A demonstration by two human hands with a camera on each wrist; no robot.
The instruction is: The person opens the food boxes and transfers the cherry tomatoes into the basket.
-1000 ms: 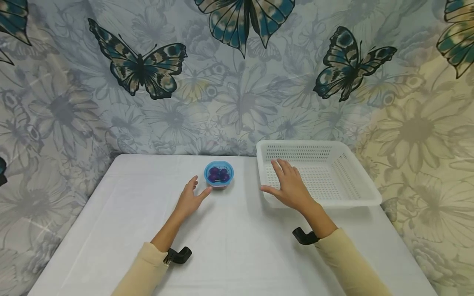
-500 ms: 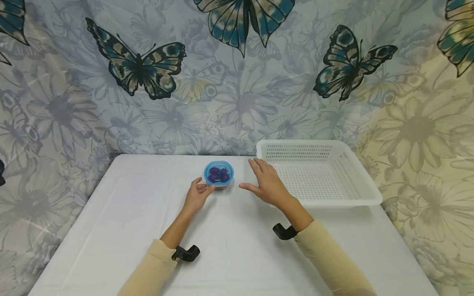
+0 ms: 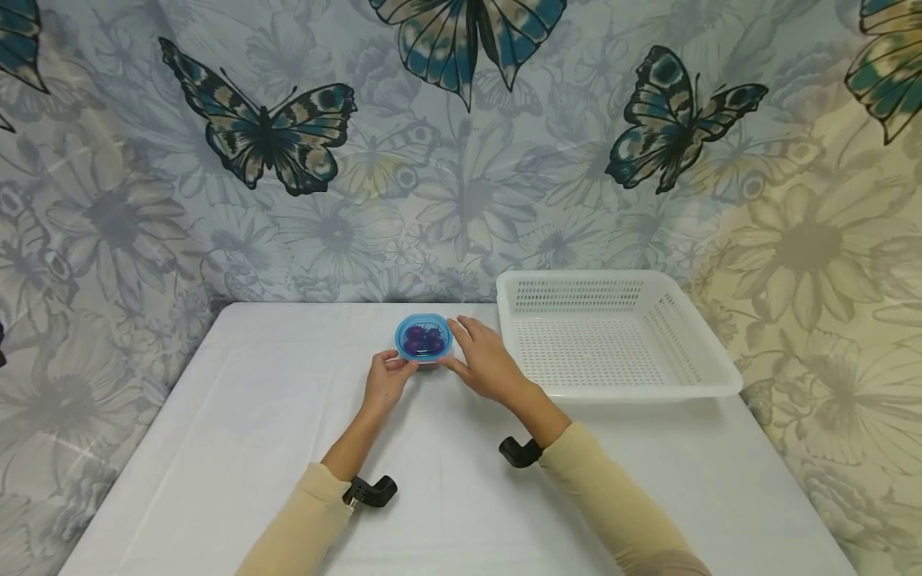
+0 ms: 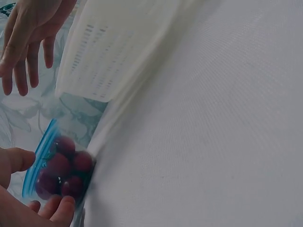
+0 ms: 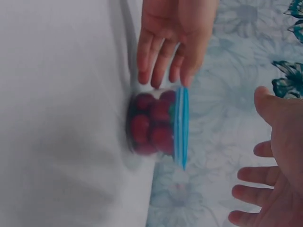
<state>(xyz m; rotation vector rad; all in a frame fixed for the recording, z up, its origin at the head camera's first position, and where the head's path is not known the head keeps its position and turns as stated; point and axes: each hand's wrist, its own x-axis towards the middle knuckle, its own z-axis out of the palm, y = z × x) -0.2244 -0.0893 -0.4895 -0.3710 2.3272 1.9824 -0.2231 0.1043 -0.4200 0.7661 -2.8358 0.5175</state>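
Note:
A small clear plastic tub [image 3: 423, 349] with a blue lid stands upright near the back of the white table. Round, dark red-purple fruits [image 5: 151, 125] show through its side in the right wrist view. My left hand [image 3: 384, 386] is at the tub's left front, fingertips right at its wall and thumb toward the lid. In the left wrist view the left hand's fingertips [image 4: 66, 201] overlap the tub's lower side. On the other side, my right hand [image 3: 487, 360] spreads its thumb and fingers beside the tub. The right wrist view shows a gap between the right hand [image 5: 281, 161] and the lid.
A white perforated plastic basket [image 3: 612, 392] stands at the back right, just beyond the right hand. White cloth covers the table [image 3: 238, 432]. Behind it rises a wall covering [image 3: 461, 208] with butterflies and flowers. Each wrist wears a black camera mount [image 3: 520, 453].
The right hand has moved left from over the basket to the tub's right side. The left hand has moved slightly right, up to the tub. The tub has stayed in place.

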